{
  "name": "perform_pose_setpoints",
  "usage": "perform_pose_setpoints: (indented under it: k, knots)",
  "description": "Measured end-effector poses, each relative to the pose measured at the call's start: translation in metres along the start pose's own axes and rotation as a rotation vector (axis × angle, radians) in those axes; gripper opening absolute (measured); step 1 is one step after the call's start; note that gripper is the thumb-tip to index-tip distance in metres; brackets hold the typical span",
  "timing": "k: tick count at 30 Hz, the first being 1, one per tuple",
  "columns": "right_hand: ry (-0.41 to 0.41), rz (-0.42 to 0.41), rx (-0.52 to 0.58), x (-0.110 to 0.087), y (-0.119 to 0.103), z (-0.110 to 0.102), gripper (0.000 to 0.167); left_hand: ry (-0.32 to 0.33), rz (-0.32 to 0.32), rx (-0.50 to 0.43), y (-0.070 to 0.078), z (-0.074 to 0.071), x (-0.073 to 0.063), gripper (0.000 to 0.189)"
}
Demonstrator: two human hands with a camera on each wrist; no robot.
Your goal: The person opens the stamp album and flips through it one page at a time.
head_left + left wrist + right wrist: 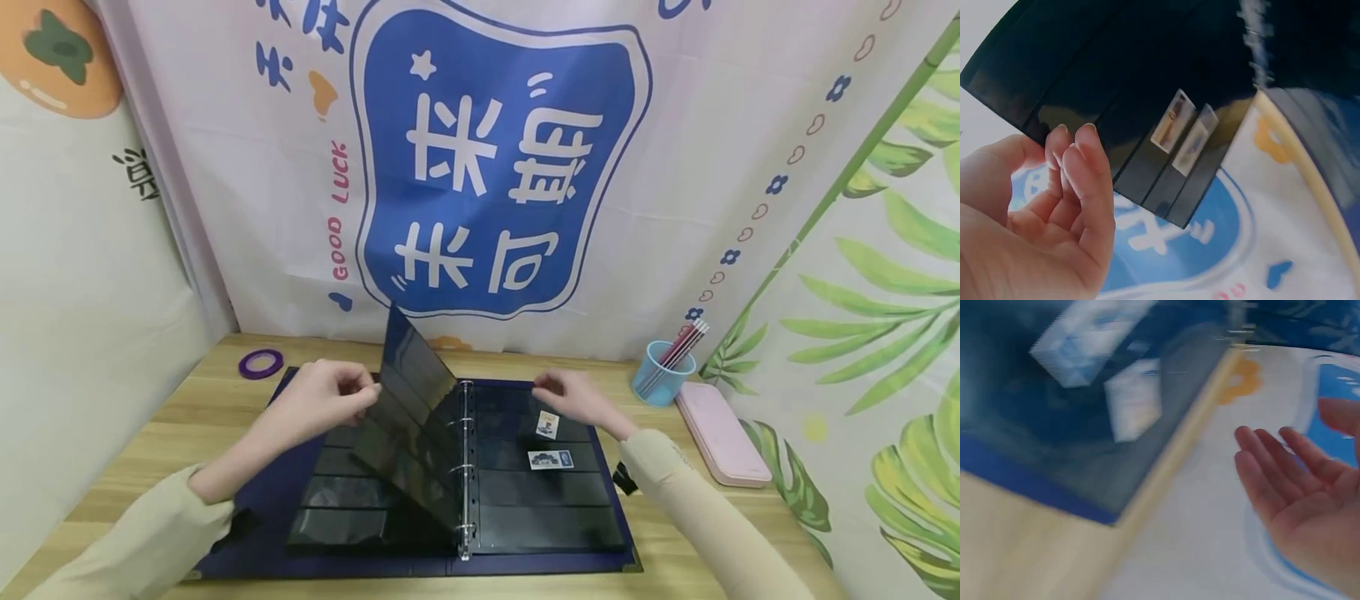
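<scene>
A stamp album with a dark blue cover and black pocket pages lies spread on the table, its metal ring binding in the middle. My left hand pinches the outer edge of a raised black page, which stands tilted over the left side. In the left wrist view this page carries two stamps, one beside the other. My right hand hovers above the upper right page, fingers loosely bent and holding nothing. Below it are a small upright stamp and a wider stamp.
A purple tape roll lies at the back left of the wooden table. At the back right stand a blue cup of pencils and a pink case. A printed curtain hangs behind.
</scene>
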State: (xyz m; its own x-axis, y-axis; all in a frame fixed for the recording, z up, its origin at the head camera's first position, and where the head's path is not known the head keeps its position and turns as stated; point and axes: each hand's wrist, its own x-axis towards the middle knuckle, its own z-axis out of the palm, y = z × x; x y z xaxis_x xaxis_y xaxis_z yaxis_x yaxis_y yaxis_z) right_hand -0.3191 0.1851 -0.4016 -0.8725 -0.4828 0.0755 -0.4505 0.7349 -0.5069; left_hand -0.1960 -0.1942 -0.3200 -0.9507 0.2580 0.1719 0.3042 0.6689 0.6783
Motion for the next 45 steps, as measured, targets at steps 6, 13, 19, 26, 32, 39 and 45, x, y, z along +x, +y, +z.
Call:
perform_pose_setpoints:
  k: [6, 13, 19, 26, 32, 39, 45]
  knots:
    - [-0.038, 0.04, -0.001, -0.022, 0.04, 0.025, 0.042, -0.074, -0.066, -0.035, -0.038, -0.012, -0.024, 0.027]
    - [-0.048, 0.017, -0.089, -0.032, 0.061, 0.042, 0.054, -0.18, -0.208, -0.126, -0.092, -0.006, -0.05, 0.031]
    - [-0.036, 0.006, -0.104, -0.036, 0.069, 0.049, 0.054, -0.22, -0.24, -0.175, -0.129, 0.015, -0.065, 0.03]
    - [-0.027, 0.028, -0.128, -0.036, 0.075, 0.05, 0.061, -0.161, -0.201, 0.021, -0.144, 0.036, -0.069, 0.026]
    - [-0.085, 0.035, -0.137, -0.032, 0.08, 0.047, 0.079, -0.058, -0.128, 0.213, -0.146, 0.05, -0.071, 0.025]
    - [-0.125, -0.019, -0.182, -0.03, 0.089, 0.045, 0.086, 0.015, -0.12, 0.366, -0.143, 0.061, -0.069, 0.033]
    - [-0.134, -0.024, -0.22, -0.025, 0.091, 0.042, 0.094, 0.135, -0.001, 0.541, -0.139, 0.066, -0.064, 0.031]
